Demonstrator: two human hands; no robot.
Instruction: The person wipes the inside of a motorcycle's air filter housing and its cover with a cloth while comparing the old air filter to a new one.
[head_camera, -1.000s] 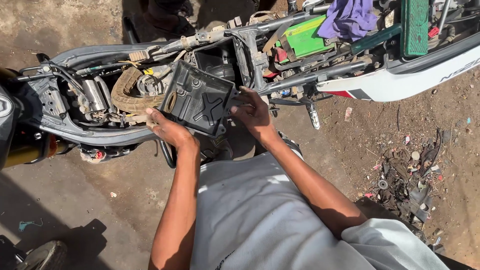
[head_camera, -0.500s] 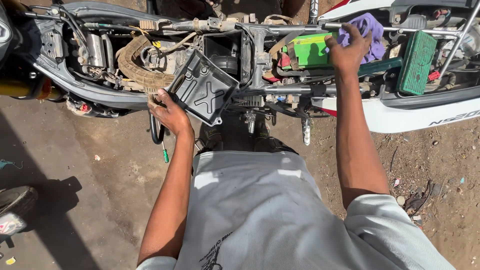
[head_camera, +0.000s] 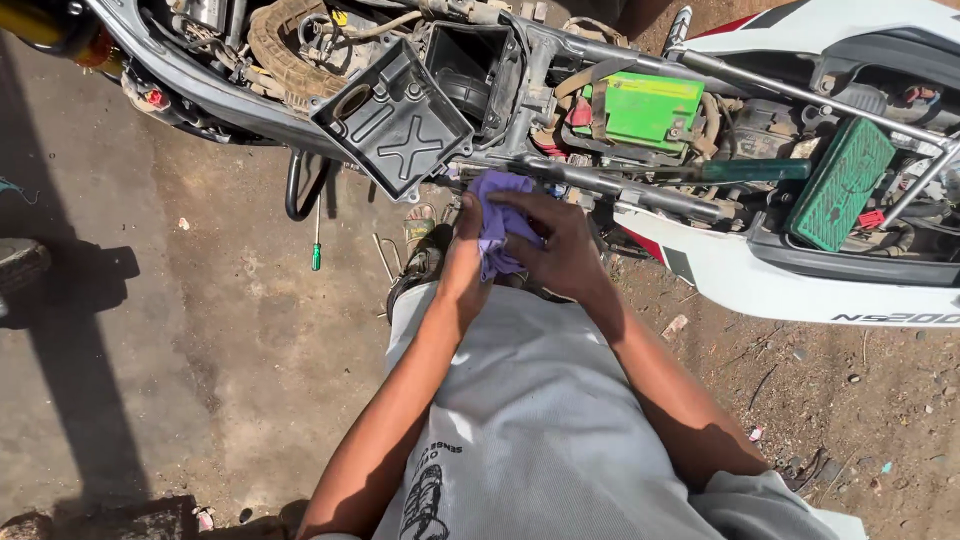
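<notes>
Both my hands meet in front of my chest around a purple cloth (head_camera: 497, 222). My right hand (head_camera: 560, 245) grips the cloth from above and the right. My left hand (head_camera: 462, 262) presses into it from the left, fingers wrapped in the fabric. Just above them is a stripped motorcycle frame (head_camera: 600, 180) with the seat off. A black plastic air-box cover (head_camera: 395, 120) with an X-shaped rib hangs tilted off the frame, up and left of my hands. A green battery (head_camera: 640, 110) sits strapped in the frame to the upper right.
A green ribbed block (head_camera: 838, 185) lies on the frame at right, above the white tail panel (head_camera: 800, 280). A green-handled screwdriver (head_camera: 316, 240) lies on the concrete at left. Dirt with small debris covers the ground at right. A tyre edge (head_camera: 15, 265) shows at far left.
My right hand has brought the purple cloth down from the frame near the battery. My left hand has let go of the black cover and joined it on the cloth.
</notes>
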